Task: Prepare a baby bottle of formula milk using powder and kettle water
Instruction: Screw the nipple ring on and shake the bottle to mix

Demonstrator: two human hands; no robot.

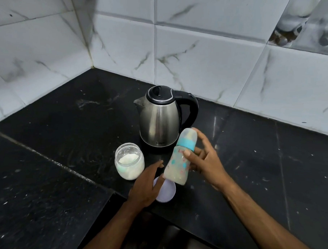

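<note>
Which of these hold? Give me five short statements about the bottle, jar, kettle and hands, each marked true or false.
1. The right hand holds the baby bottle tilted. True.
2. The powder jar has its lid on. False: it stands open, with white powder showing inside.
3. The kettle lid is closed. True.
4. The bottle is empty. False: it holds milky liquid.
5. The left hand grips the kettle handle. False: it lies over a white lid on the counter.

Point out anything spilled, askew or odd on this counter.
The powder jar stands open, its white lid lying apart under the left hand. The right hand holds the capped baby bottle tilted. No spill is plain.
</note>
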